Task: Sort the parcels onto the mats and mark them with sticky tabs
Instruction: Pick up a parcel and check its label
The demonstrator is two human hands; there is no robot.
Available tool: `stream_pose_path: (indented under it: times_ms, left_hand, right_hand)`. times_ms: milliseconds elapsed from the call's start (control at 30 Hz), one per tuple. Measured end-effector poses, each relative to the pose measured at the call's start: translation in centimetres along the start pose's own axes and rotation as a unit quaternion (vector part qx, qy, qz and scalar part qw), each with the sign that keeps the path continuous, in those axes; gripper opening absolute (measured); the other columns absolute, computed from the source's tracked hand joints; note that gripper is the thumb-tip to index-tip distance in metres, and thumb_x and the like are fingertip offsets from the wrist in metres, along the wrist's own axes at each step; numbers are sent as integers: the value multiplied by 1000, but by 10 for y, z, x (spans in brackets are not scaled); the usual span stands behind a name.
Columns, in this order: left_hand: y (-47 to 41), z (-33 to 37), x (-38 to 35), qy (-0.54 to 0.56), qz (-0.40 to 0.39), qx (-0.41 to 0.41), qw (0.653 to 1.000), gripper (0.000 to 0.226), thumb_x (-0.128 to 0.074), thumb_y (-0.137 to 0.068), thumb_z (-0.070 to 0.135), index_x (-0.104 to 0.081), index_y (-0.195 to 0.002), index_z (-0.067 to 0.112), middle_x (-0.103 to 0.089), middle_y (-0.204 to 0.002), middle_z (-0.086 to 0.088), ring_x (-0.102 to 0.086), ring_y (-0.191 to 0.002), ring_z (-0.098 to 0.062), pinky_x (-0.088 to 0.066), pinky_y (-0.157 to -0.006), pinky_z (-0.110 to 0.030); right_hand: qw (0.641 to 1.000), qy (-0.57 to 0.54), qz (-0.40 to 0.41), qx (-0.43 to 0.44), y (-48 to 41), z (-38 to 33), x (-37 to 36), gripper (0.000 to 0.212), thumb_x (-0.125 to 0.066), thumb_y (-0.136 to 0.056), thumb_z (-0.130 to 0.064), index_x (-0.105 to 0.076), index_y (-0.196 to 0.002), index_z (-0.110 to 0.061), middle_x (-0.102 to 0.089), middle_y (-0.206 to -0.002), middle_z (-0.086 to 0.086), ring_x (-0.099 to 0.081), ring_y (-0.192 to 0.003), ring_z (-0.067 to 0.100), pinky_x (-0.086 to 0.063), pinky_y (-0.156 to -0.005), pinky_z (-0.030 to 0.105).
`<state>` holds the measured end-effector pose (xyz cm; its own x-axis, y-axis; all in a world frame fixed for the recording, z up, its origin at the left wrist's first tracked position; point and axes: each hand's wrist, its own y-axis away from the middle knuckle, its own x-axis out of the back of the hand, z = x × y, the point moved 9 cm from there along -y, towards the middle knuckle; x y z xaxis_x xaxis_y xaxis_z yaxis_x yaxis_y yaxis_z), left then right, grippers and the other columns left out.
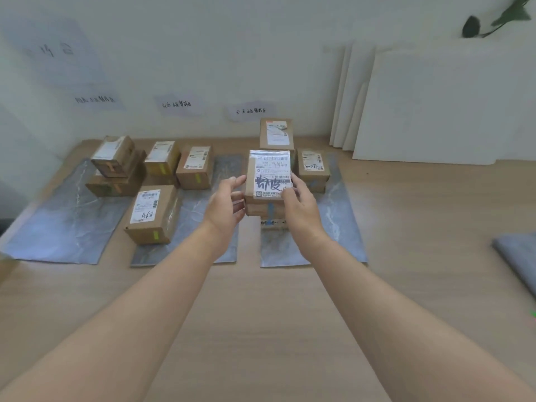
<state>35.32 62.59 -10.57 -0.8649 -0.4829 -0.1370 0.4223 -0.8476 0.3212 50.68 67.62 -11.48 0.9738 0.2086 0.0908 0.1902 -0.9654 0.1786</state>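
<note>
Parcels sit on a big wooden table (406, 227) that stands against a white wall. Tall white boards (435, 105) lean on the wall at the back right.

Three grey mats lie side by side on the table. The left mat (66, 227) has two brown parcels, one stacked on the other (116, 169). The middle mat (188, 224) has the A68 parcel (150, 216) at the front and more parcels behind it (194, 166). The right mat (339, 227) has parcels at the back (313, 166).

The shiny parcel (268, 181) is over the front of the right mat, right above a low parcel (272, 223). I cannot tell if the two touch.

Both hands hold the shiny parcel. The left hand (226, 204) is on its left side, with the fingers (239, 195) curled against that edge. The right hand (298, 204) is on its right side. The right thumb (287, 194) presses the white label on top, and the other fingers wrap round the right edge.

Three small paper notes (251, 111) are stuck on the wall, one behind each mat.

A blue sticky tab (270, 210) is on the front of the shiny parcel, between the two hands. A yellow tab (155, 235) is on the A68 parcel.
</note>
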Motion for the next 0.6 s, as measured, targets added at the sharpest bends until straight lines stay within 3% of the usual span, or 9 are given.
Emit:
stream_pose_path:
  times_ms: [100, 200, 333, 500, 600]
  left_hand:
    - [-26, -11, -11, 11, -3, 16, 1000, 42, -35, -105, 37, -63, -128, 16, -69, -107, -6, -65, -100, -19, -52, -95, -34]
    - [-54, -21, -20, 27, -2, 28, 999, 42, -35, -106, 36, -63, -127, 13, -70, -111, -5, -65, -102, -18, -53, -91, -30]
    - [-88, -37, -30, 35, -7, 39, 999, 40, -35, -106, 36, -63, -125, 14, -70, -108, 0, -66, -98, -13, -52, -84, -25]
    - [-126, -54, -31, 28, -6, 53, 998, 42, -36, -106, 36, -62, -130, 14, -68, -122, -4, -64, -113, -16, -52, -93, -26]
    - [-142, -59, -31, 24, -3, 53, 998, 40, -37, -105, 35, -62, -129, 15, -67, -124, -4, -64, -115, -17, -53, -94, -27]
  right_hand:
    - [1000, 3, 3, -5, -24, 7, 8, 44, -43, -91, -38, -59, -130, -51, -64, -129, -10, -61, -113, 4, -52, -96, 32]
    - [1000, -13, 2, -23, -52, 17, 14, 42, -43, -101, -28, -58, -138, -41, -68, -122, -22, -61, -110, -5, -49, -89, 21]
    - [997, -44, 28, -54, -88, 39, 17, 41, -45, -101, -29, -58, -139, -34, -69, -124, -16, -62, -115, 3, -53, -96, 31]
    - [996, -39, 31, -69, -124, 61, 12, 41, -44, -102, -32, -57, -141, -36, -65, -130, -17, -56, -122, 2, -47, -95, 28]
    - [996, -44, 45, -64, -143, 69, 9, 41, -45, -103, -28, -58, -141, -33, -64, -130, -18, -55, -123, 1, -47, -102, 28]
